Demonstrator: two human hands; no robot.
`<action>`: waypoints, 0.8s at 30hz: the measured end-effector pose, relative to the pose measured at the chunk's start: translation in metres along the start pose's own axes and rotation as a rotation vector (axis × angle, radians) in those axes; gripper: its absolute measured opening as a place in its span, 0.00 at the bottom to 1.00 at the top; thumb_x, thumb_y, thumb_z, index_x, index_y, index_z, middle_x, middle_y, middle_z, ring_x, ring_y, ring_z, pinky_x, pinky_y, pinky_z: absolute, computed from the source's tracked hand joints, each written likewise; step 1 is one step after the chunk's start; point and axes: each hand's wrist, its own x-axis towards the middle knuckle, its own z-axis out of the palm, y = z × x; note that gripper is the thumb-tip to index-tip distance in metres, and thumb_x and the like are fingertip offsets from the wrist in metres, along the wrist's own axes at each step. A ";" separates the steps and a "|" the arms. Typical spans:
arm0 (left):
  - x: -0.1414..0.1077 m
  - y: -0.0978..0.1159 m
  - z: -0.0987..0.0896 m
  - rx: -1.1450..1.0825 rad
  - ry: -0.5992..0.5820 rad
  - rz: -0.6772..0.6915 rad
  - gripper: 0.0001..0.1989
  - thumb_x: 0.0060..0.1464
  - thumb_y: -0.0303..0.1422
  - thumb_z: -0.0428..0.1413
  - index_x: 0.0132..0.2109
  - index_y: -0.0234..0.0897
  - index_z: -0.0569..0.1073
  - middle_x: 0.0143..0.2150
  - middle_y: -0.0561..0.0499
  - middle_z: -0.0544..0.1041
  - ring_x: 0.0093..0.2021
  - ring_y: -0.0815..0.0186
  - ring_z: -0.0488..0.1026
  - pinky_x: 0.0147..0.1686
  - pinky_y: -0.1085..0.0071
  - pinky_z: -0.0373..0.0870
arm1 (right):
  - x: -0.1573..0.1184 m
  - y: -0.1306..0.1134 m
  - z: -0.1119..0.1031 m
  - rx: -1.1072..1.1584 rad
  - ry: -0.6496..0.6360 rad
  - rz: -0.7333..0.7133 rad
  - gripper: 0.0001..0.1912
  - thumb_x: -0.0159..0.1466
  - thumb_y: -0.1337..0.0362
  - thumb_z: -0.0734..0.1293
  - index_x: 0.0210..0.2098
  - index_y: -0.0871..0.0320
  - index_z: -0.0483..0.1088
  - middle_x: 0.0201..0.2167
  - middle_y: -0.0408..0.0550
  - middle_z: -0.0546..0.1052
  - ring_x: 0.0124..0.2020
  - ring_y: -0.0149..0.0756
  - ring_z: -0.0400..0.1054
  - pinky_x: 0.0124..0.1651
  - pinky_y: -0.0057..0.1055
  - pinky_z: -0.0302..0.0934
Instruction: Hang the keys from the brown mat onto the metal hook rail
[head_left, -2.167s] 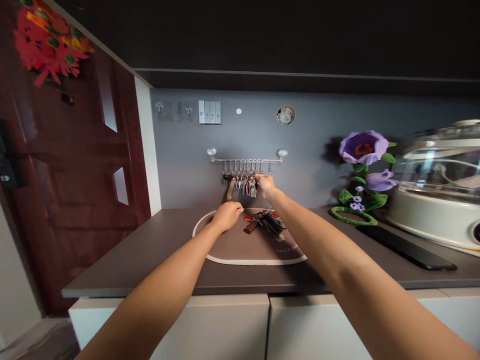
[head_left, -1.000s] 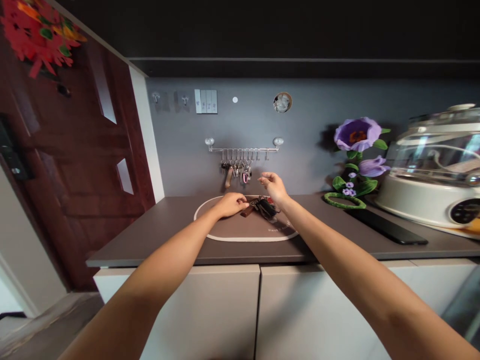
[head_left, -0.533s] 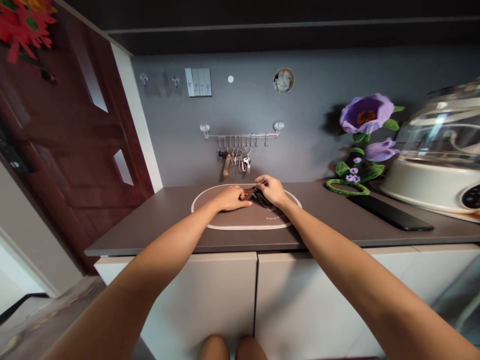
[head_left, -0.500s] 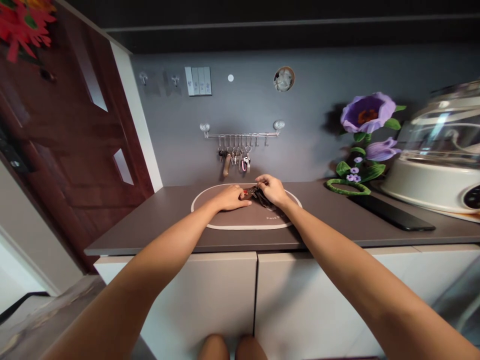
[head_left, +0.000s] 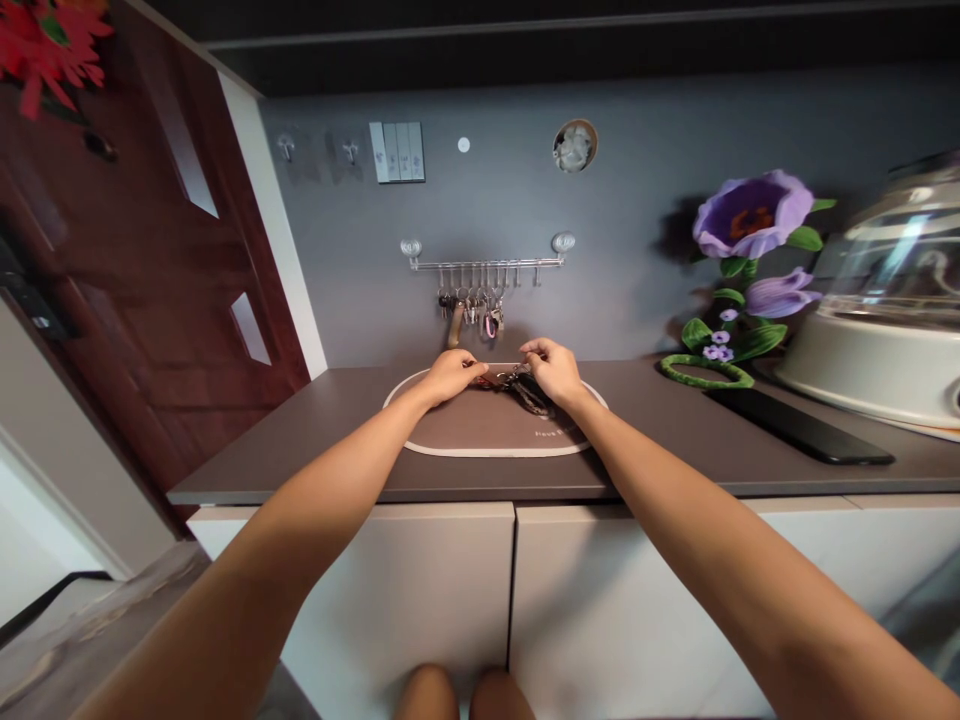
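Note:
A bunch of keys [head_left: 531, 394] with a dark braided strap and metal rings lies over the oval brown mat [head_left: 480, 432], between my two hands. My left hand [head_left: 450, 377] pinches the bunch's left end, where a small reddish-brown piece shows by the thumb. On the other side, my right hand [head_left: 553, 372] has its thumb and forefinger closed at the top of the bunch, near the metal rings. Its fingertips partly hide what they grip. Both wrists hang low over the mat.
Behind, a hook rail [head_left: 487, 264] carries several hanging keys [head_left: 472, 308]. To the right are a purple flower ornament [head_left: 754, 215], a black phone [head_left: 799, 425] and a domed white appliance [head_left: 870, 360]. A dark red door [head_left: 142, 250] stands left. The countertop [head_left: 285, 440] ends above white cabinets.
My left hand has shifted slightly back and left, its fingers now curled in at the bunch's end. My right hand has moved a little right, and more of the braided strap shows.

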 end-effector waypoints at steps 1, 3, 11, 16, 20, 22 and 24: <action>0.001 0.000 0.000 -0.074 0.021 -0.034 0.15 0.46 0.41 0.52 0.29 0.32 0.71 0.28 0.50 0.74 0.29 0.68 0.69 0.30 0.72 0.63 | 0.000 0.000 0.000 -0.012 0.002 -0.007 0.10 0.50 0.73 0.60 0.28 0.58 0.71 0.23 0.42 0.72 0.28 0.30 0.64 0.41 0.29 0.57; 0.002 -0.001 -0.001 -0.246 0.050 -0.101 0.14 0.46 0.40 0.53 0.30 0.31 0.70 0.28 0.49 0.74 0.30 0.68 0.70 0.32 0.72 0.65 | 0.000 0.001 0.000 -0.038 0.004 -0.018 0.10 0.51 0.72 0.59 0.29 0.58 0.71 0.23 0.43 0.72 0.28 0.30 0.64 0.40 0.29 0.57; 0.009 -0.006 -0.012 -0.711 0.127 -0.220 0.12 0.48 0.38 0.54 0.32 0.31 0.70 0.35 0.43 0.76 0.34 0.67 0.72 0.39 0.67 0.68 | 0.000 -0.001 0.000 -0.139 -0.055 -0.070 0.12 0.52 0.69 0.58 0.32 0.59 0.70 0.26 0.44 0.74 0.27 0.30 0.66 0.39 0.29 0.59; 0.010 -0.005 -0.019 -0.862 0.119 -0.249 0.12 0.50 0.38 0.52 0.34 0.31 0.69 0.38 0.41 0.76 0.33 0.64 0.74 0.40 0.64 0.69 | -0.001 -0.004 0.000 -0.161 -0.064 -0.101 0.11 0.52 0.69 0.58 0.32 0.59 0.70 0.25 0.45 0.74 0.27 0.30 0.66 0.38 0.28 0.59; 0.012 -0.005 -0.022 -0.973 0.128 -0.267 0.13 0.49 0.39 0.53 0.36 0.31 0.66 0.36 0.39 0.76 0.35 0.61 0.74 0.40 0.61 0.70 | -0.002 -0.006 0.001 -0.168 -0.082 -0.125 0.11 0.53 0.69 0.57 0.32 0.59 0.70 0.25 0.45 0.74 0.27 0.31 0.66 0.38 0.29 0.59; 0.013 -0.006 -0.023 -1.041 0.138 -0.274 0.14 0.49 0.39 0.54 0.37 0.32 0.64 0.34 0.39 0.75 0.36 0.59 0.74 0.40 0.60 0.70 | -0.002 -0.007 0.002 -0.168 -0.090 -0.132 0.11 0.53 0.69 0.58 0.32 0.59 0.70 0.25 0.45 0.74 0.27 0.31 0.67 0.38 0.29 0.59; 0.014 -0.006 -0.024 -1.104 0.129 -0.271 0.14 0.49 0.39 0.54 0.38 0.32 0.63 0.34 0.38 0.75 0.37 0.58 0.74 0.41 0.59 0.70 | -0.003 -0.008 0.002 -0.168 -0.099 -0.137 0.11 0.53 0.69 0.58 0.32 0.59 0.69 0.25 0.45 0.74 0.28 0.31 0.67 0.38 0.29 0.59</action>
